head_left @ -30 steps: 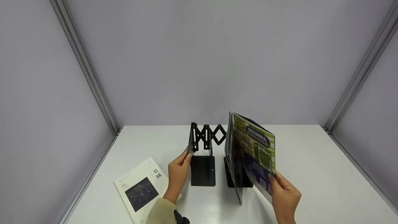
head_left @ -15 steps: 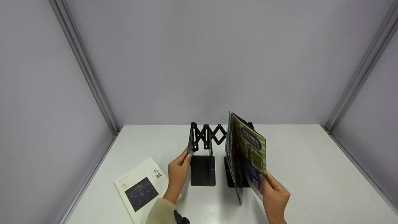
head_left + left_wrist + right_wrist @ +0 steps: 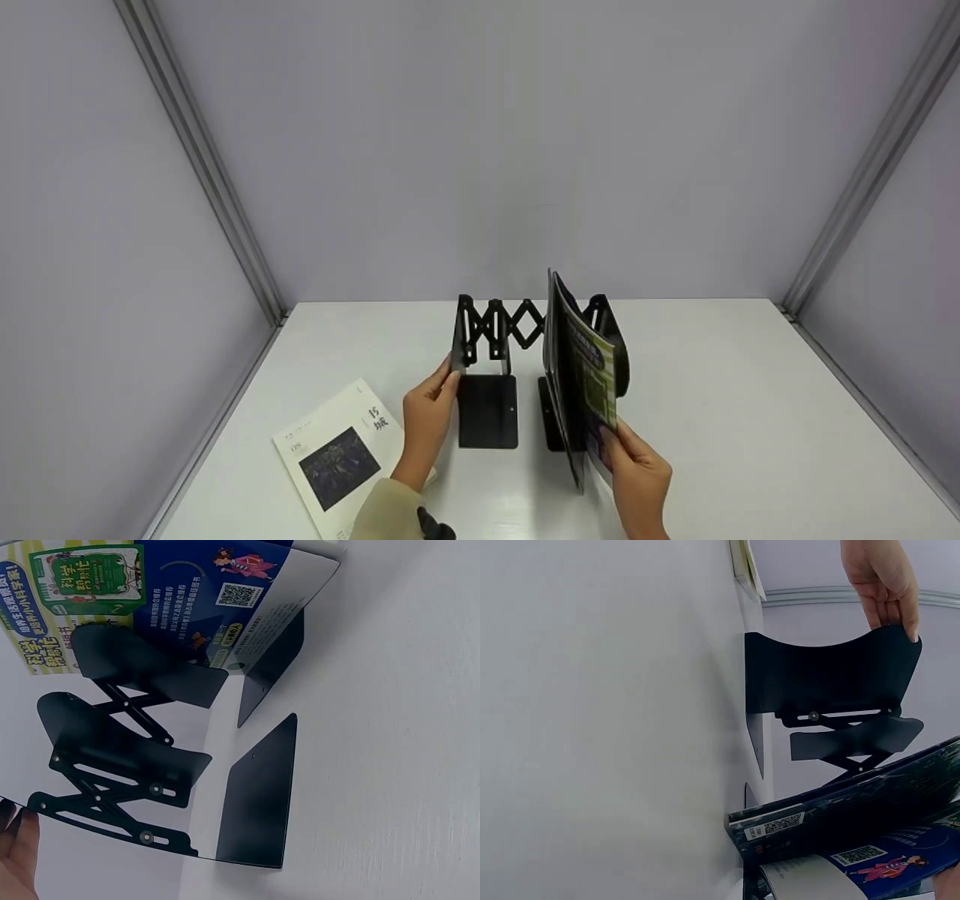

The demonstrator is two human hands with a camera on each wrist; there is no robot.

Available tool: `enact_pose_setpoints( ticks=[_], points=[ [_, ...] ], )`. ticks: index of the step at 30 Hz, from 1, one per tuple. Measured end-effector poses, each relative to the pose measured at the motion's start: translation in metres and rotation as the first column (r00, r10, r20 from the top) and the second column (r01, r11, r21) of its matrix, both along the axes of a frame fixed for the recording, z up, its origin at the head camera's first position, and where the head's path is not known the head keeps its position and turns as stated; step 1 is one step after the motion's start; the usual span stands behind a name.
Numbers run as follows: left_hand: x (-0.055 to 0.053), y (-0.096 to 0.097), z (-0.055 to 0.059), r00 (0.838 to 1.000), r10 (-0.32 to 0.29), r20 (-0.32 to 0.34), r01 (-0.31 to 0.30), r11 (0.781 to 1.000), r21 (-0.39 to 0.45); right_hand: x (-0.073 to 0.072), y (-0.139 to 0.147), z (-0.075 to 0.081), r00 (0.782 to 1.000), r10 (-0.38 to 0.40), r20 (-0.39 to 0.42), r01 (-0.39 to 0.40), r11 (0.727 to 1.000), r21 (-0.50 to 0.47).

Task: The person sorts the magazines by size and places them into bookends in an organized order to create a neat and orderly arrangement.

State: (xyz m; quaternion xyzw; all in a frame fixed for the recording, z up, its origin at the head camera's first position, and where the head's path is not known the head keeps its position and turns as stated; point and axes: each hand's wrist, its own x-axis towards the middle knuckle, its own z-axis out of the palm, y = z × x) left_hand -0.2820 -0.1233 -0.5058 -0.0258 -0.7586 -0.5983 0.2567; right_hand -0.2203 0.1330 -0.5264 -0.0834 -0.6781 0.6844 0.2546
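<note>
A black expandable metal bookend (image 3: 487,411) with scissor-like links stands mid-table. My left hand (image 3: 427,416) pinches the edge of its left end plate between thumb and fingers. Toward its right end stands a thin dark-covered book (image 3: 840,802), upright, its lower front corner jutting past the base plate. Just right of that, my right hand (image 3: 637,476) pinches the near edge of a green, yellow and blue children's book (image 3: 596,382), angled beside the dark one. In the left wrist view the colourful cover (image 3: 217,592) rises behind the bookend's plates. The bookend's right end plate (image 3: 619,367) shows behind this book.
A white book (image 3: 341,457) with a dark square picture lies flat on the left of the white table (image 3: 750,420), partly behind the left forearm. Grey panels (image 3: 480,150) wall in the back and sides.
My right hand has moved left, swinging the colourful book closer to the dark one and narrowing the view of its cover. The bookend's right end plate has come into sight. The left hand stays put.
</note>
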Motion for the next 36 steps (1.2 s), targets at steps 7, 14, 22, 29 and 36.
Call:
enact_pose_setpoints(
  ticks=[7,14,22,29,36],
  points=[
    [-0.002,-0.001,0.0,1.0,-0.008,0.007,0.007,1.0,0.031,-0.001,-0.006,-0.006,0.993,0.114,-0.031,-0.114,0.993,-0.002],
    [-0.005,-0.003,-0.002,1.0,-0.01,0.007,0.01,1.0,0.022,-0.004,-0.009,-0.014,0.976,0.204,-0.073,-0.203,0.979,0.015],
    [-0.008,-0.006,-0.006,0.999,0.006,0.032,-0.007,1.0,0.017,-0.006,-0.01,-0.02,0.967,0.255,-0.01,-0.252,0.962,0.102],
    [-0.007,-0.006,-0.007,1.0,0.003,0.016,-0.003,1.0,0.014,-0.008,-0.01,-0.028,0.967,0.249,-0.054,-0.229,0.942,0.246],
    [-0.008,-0.004,-0.009,1.0,0.004,0.01,-0.005,1.0,0.022,-0.008,-0.01,-0.032,0.969,0.234,-0.078,-0.199,0.929,0.313]
  ],
)
